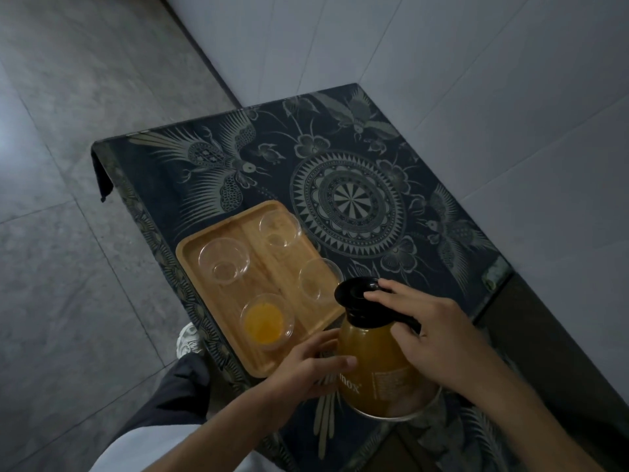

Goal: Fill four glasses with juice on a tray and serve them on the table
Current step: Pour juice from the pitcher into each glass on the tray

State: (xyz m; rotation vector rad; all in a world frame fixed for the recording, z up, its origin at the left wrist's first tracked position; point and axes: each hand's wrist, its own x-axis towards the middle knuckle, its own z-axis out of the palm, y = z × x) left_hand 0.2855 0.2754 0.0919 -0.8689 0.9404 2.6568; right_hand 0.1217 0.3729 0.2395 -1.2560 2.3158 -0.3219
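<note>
A glass jug of orange juice (pixel 374 362) with a black lid (pixel 357 292) stands upright near the table's front edge. My right hand (pixel 429 332) grips its black handle, with fingers reaching over the lid. My left hand (pixel 306 366) holds the jug's body from the left side. To the left lies a wooden tray (pixel 204 301) with several clear glasses. The nearest glass (pixel 267 321) holds juice. The other three, the left glass (pixel 223 260), the far glass (pixel 279 228) and the right glass (pixel 318 279), look empty.
The table (pixel 340 165) wears a dark patterned cloth and stands against a white tiled wall (pixel 476 63). Grey floor tiles (pixel 68 233) lie to the left. My leg and a white shoe (pixel 189 338) are just beside the table's front left edge.
</note>
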